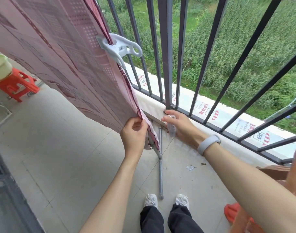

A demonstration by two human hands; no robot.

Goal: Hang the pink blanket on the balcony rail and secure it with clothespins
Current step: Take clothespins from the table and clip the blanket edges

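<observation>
- Blanket (63, 52) hangs left of the bars (167, 47), a white clip (120, 47) clamping its edge above the fingers.
- Left hand (133, 132) pinches the blanket's lower edge.
- Right hand (179, 125) holds a clear clothespin (171, 130), fingertips at the ledge (154, 106).
- Pole (160, 174) lies on the floor below both hands; stool (17, 84) far left.

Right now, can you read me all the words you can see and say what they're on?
"吉雨棚", roughly, in red: on the white film over the ledge, beside a striped awning logo.
Boxed labels and small print on that film: too blurred to read.
Clipped clothespin, pink blanket, wristband: no writing visible.
</observation>
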